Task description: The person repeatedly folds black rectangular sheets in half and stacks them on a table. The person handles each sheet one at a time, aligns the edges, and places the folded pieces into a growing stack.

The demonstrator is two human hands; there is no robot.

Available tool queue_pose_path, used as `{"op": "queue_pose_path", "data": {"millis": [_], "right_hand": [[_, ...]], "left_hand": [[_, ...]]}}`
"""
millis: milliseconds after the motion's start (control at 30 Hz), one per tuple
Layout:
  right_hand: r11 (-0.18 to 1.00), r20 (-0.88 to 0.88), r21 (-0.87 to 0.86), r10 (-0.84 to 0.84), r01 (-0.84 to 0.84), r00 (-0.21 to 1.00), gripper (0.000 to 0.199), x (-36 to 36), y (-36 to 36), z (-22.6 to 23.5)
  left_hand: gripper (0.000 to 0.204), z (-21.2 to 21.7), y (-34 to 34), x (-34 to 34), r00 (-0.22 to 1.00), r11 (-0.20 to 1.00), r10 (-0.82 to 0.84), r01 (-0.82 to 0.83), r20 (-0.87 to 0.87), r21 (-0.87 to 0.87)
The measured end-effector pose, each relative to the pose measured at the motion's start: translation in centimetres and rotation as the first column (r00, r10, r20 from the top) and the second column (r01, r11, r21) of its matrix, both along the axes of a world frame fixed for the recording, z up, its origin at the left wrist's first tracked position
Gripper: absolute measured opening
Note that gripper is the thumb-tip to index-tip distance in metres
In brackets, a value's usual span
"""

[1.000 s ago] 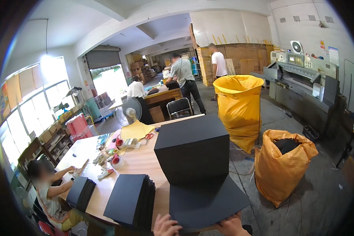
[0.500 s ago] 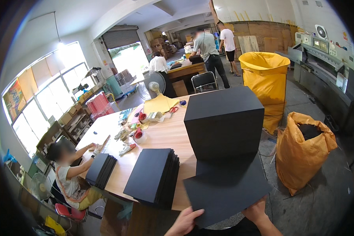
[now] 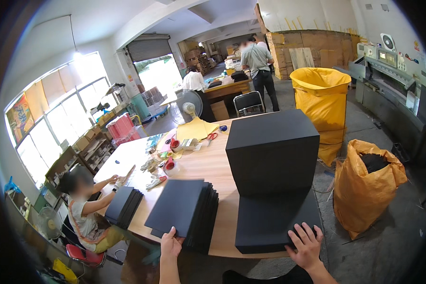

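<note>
My left hand (image 3: 171,242) pinches the near edge of a folded black sheet (image 3: 177,203), thumb on top. That sheet lies a little askew on the middle stack of folded black sheets (image 3: 202,227). My right hand (image 3: 306,244) rests on the near right corner of a low stack of flat black sheets (image 3: 270,222), its fingers apart and slightly bent. Directly behind that low stack rises a tall block of black sheets (image 3: 272,158).
A person (image 3: 83,208) sits at the table's left beside a smaller black stack (image 3: 123,204). Tape dispensers (image 3: 170,166) and red scissors (image 3: 212,137) lie farther back on the table. Yellow (image 3: 319,109) and orange sacks (image 3: 367,194) stand to the right. Others stand behind.
The black sheet both hands held over the low stack is gone from there. My left hand has moved left to the middle stack with a folded sheet; my right hand now lies on the low stack.
</note>
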State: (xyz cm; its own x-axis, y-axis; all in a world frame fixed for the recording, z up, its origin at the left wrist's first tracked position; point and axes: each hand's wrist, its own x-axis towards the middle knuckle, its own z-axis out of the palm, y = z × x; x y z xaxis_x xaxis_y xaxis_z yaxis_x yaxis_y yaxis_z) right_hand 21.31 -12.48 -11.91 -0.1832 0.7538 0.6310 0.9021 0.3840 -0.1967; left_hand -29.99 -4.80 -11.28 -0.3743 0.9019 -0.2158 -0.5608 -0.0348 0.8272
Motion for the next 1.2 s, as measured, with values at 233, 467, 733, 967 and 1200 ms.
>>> {"op": "queue_pose_path", "data": {"millis": [233,467,733,967,1200], "right_hand": [[1.000,0.002,-0.015,-0.011,0.011,1.000,0.058,0.1,-0.3,0.8],[1.000,0.000,-0.009,-0.014,0.014,1.000,0.059,0.1,-0.2,1.0],[0.997,-0.135,-0.061,0.037,-0.046,0.990,0.056,0.4,-0.6,1.5],[0.996,-0.547,0.045,-0.034,0.070,0.836,0.038,3.9,-2.7,0.6],[0.922,-0.817,-0.379,-0.373,0.077,0.441,0.025,6.1,-2.1,-0.7]], "left_hand": [[0.035,-0.8,1.2,-1.0,0.998,0.987,-0.054,0.057,0.025,-0.153],[0.028,-1.2,1.5,-1.9,0.996,0.982,-0.082,0.089,0.047,-0.167],[0.043,1.6,1.0,-1.1,0.984,0.971,-0.156,0.168,0.084,-0.168],[0.045,4.9,-2.5,-2.6,0.642,0.844,-0.319,-0.143,-0.697,-0.518],[0.010,9.0,-2.1,19.0,0.408,0.911,-0.238,0.408,-0.882,-0.057]]}}
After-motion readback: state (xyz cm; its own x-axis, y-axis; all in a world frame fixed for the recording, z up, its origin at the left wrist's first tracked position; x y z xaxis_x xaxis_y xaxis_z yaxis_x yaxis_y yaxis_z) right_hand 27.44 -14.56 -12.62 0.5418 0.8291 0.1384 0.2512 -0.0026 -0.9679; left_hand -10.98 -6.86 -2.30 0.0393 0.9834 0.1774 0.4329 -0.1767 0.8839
